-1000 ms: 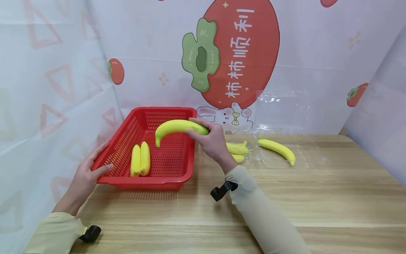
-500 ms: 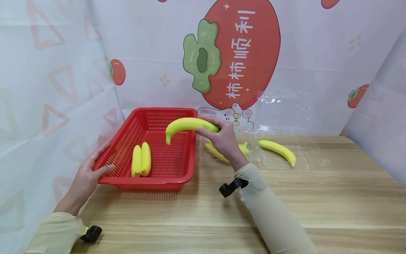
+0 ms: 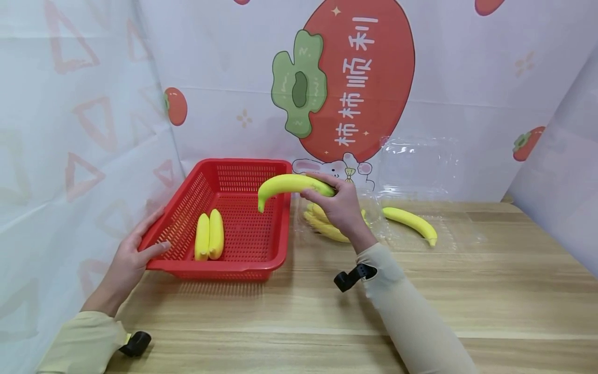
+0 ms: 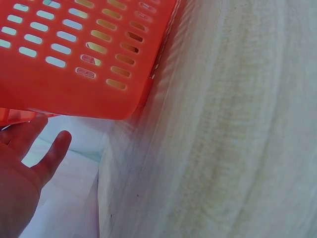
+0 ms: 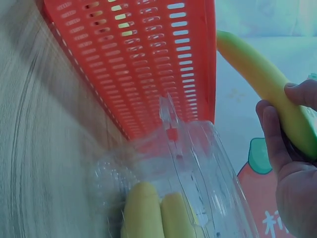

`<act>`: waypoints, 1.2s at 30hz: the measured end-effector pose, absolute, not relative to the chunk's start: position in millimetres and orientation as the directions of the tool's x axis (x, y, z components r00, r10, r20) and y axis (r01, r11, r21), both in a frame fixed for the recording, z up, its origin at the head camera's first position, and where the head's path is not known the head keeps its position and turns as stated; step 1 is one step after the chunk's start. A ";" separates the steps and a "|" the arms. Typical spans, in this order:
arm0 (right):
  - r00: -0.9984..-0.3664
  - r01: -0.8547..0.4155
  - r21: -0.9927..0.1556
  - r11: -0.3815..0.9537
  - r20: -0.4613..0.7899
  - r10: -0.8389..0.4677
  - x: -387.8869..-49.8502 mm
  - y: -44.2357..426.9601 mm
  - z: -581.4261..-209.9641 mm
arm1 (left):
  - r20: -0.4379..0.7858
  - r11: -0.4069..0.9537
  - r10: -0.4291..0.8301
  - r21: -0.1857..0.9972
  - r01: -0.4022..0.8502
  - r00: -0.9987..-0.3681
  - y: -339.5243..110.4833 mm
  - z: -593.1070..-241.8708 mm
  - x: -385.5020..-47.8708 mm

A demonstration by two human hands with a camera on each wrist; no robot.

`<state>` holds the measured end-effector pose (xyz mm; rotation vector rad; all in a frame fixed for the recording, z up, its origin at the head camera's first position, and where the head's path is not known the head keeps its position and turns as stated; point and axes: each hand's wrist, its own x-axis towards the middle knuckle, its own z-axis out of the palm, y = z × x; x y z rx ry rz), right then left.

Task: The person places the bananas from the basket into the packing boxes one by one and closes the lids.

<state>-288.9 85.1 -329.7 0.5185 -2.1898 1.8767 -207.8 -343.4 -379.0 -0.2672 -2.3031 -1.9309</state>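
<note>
My right hand point(image 3: 338, 205) grips a yellow banana point(image 3: 282, 185) by one end, thumb on one side and fingers on the other. In the head view it is held up across the right rim of a red plastic basket point(image 3: 285, 228), its free tip over the basket. In the right wrist view the banana point(image 5: 262, 74) slants beyond the basket's edge. My left hand point(image 3: 128, 262) holds the basket's near-left corner, the rim between thumb and fingers. Inside the basket, two bananas point(image 3: 216, 235) lie side by side at the left.
Right of the basket, a clear plastic box point(image 5: 218, 168) holds several bananas point(image 3: 327, 223), partly behind my right hand. Another open clear box point(image 3: 418, 166) with its lid raised holds one banana point(image 3: 411, 223). A printed cloth backdrop point(image 3: 224, 62) stands behind the wooden table point(image 3: 420, 301).
My right hand has moved right with the banana, from above the basket's inside toward its right rim. The bananas in the clear box show more. My left hand stays on the basket.
</note>
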 end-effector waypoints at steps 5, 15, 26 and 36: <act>-0.911 -0.411 -0.901 0.136 0.401 -0.099 -288.2 93.7 -329.3 | 0.206 0.172 0.059 0.962 0.214 -0.977 -343.1 -379.0 -208.2; -0.911 -0.413 -0.896 0.162 0.407 -0.071 -285.6 114.9 -327.4 | 0.238 0.128 0.056 0.961 0.243 -0.970 -341.8 -380.0 -209.2; -0.902 -0.429 -0.890 0.155 0.429 -0.036 -282.0 139.6 -324.2 | 0.247 0.124 0.063 0.959 0.254 -0.967 -342.2 -380.7 -209.7; -0.901 -0.425 -0.889 0.170 0.433 0.011 -281.2 157.4 -323.5 | 0.257 0.106 0.071 0.959 0.264 -0.964 -343.4 -380.8 -208.9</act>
